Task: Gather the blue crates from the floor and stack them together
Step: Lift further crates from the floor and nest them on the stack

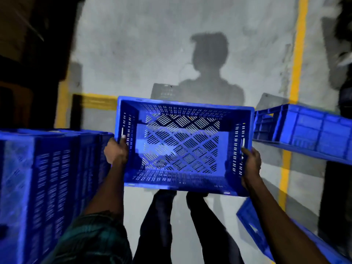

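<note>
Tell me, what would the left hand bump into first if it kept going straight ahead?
The left hand already grips the held crate at its side wall, so it meets that first. Beyond looks like bare floor, though depth is unclear.

Four blue crates are in sight: one held up in the middle (182,147), a blurred one at left (47,178), and two at right (308,128) (253,225). Two hands (116,151) (250,161) show, and two yellow floor lines (299,50) (95,101).

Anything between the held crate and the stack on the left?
Nothing visible. The crate, held in the left hand and right hand, is right beside the stack, with only the left forearm in the gap.
</note>
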### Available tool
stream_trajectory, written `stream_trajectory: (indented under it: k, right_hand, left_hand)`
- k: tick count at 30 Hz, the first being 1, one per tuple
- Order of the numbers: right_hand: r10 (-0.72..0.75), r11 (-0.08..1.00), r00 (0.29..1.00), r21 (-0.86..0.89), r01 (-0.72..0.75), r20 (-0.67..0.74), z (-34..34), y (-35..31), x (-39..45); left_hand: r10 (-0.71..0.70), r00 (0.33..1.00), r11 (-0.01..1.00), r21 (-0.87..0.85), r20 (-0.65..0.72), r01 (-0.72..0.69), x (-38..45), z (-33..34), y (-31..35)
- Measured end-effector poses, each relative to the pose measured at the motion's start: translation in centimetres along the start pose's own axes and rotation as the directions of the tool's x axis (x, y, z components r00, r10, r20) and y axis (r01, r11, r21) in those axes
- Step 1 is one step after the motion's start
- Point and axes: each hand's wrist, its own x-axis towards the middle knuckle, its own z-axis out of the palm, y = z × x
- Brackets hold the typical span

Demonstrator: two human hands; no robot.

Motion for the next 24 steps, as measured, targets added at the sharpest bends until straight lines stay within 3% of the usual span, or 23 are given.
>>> stream_trajectory:
  k: [4,12,18,24]
  right_hand:
    - [-0.137,0.990,0.991,-0.029,0.137,0.006,-1.8,-3.8,-7.3]
    - [-0.345,0.938,0.938,0.005,0.345,0.011,-3.2,-9.7,-19.7]
    - [-0.387,0.919,0.892,0.017,0.395,0.233,-4.6,-10.7,-23.5]
    - [-0.441,0.871,0.735,0.047,0.490,0.514,-5.0,-14.7,-25.3]
  left_hand:
    - [-0.076,0.992,0.993,-0.099,-0.096,0.067,-6.2,-9.5,-0.1]
    - [-0.031,0.971,0.981,-0.195,-0.237,-0.016,-14.3,-21.0,-4.1]
    - [-0.203,0.909,0.929,-0.364,-0.364,0.062,-20.5,-24.8,-8.3]
    - [-0.419,0.818,0.831,-0.530,-0.393,0.171,-29.2,-25.6,-12.4]
